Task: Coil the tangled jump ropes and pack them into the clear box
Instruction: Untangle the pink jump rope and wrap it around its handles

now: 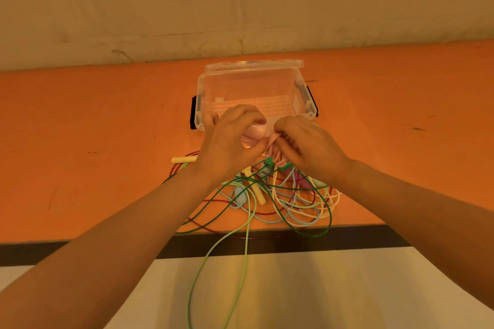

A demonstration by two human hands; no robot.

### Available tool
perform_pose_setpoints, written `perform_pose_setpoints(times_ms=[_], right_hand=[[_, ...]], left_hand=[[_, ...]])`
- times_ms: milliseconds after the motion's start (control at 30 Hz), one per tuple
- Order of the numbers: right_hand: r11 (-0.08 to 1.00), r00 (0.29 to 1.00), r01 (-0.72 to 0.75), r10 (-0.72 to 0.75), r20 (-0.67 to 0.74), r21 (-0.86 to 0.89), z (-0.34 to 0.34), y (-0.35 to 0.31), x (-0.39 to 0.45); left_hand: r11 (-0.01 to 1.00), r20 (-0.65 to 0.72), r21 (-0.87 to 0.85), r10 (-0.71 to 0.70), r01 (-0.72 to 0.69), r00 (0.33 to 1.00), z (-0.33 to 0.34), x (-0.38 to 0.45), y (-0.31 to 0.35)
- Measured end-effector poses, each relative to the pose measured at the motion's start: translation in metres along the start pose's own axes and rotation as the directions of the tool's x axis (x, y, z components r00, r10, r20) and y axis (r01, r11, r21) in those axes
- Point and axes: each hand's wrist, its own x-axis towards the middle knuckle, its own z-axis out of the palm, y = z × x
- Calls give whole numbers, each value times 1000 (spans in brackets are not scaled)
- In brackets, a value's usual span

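A clear plastic box (pixel 251 83) stands open on the orange table, its lid tipped back and black latches on both sides. Just in front of it my left hand (pixel 230 139) grips the pink handles of a pink jump rope (pixel 274 148). My right hand (pixel 307 147) pinches the pink cord wound around those handles. Below my hands lies a tangle of jump ropes (pixel 280 200) in dark green, light green, maroon, pale blue and cream, with yellow handles (pixel 256 189) among them. A light green cord (pixel 243 262) hangs over the table's front edge.
The orange table (pixel 93 141) ends in a dark front edge (pixel 267 244). A pale wall rises behind the box. Another yellow handle (pixel 183 160) lies left of my left wrist. Pale floor shows below the table edge.
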Motion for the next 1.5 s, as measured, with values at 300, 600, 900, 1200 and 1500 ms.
perform_pose_setpoints(times_ms=[300, 600, 900, 1200, 1500], right_hand=[[994, 995, 97, -96, 37, -48, 1, -3, -6], [996, 995, 95, -94, 44, 0, -2, -2, -6], [997, 995, 74, -75, 59, 18, 3, 0, -11], [994, 1000, 4, -6, 17, 109, 5, -5, -7], [978, 999, -36, 42, -21, 204, 6, -4, -12]], left_hand=[[956, 202, -180, -195, 232, 960, -2, 1, -1], [849, 373, -248, -361, 466, 855, -4, 12, 10], [941, 252, -83, -299, 328, 921, 4, 4, 17], [985, 122, -121, -106, 121, 987, 16, -2, 10], [943, 87, -232, -224, 239, 971, 21, -2, 17]])
